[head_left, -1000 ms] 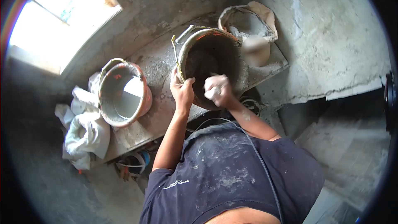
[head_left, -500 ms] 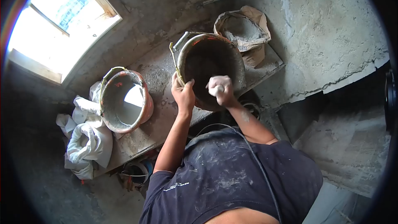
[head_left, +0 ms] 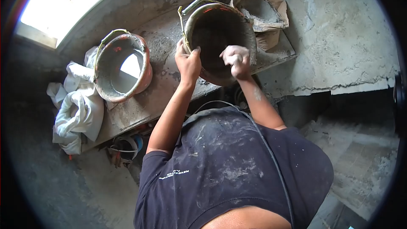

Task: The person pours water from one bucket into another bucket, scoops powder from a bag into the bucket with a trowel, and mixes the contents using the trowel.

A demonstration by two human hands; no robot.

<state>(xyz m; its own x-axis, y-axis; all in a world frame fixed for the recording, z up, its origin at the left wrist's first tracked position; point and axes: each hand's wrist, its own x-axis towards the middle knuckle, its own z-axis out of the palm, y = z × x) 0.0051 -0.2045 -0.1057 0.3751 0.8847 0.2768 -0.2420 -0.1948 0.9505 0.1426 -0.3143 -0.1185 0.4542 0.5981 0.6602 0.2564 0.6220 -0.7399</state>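
A large mortar-crusted bucket (head_left: 251, 34) stands on a ledge in front of me, its dark inside hard to make out. My left hand (head_left: 189, 64) grips the left side of its rim, thumb over the edge. A yellowish rope-bound handle (head_left: 183, 21) rests near those fingers. Over the near right part of the opening is my right hand (head_left: 237, 60), closed in a fist and coated with pale grey powder or paste. What the fist holds, if anything, is hidden.
Left on the ledge (head_left: 131, 118) stands a reddish bucket (head_left: 146, 73) with watery liquid. White sacks (head_left: 78, 112) are bunched beside it. An open paper sack (head_left: 277, 7) of grey powder sits behind right. A cable (head_left: 271, 157) crosses my dark shirt.
The view has tilted, so everything sits higher in the picture. My right fist has shifted slightly right relative to the large bucket. My left hand keeps its grip on the rim.
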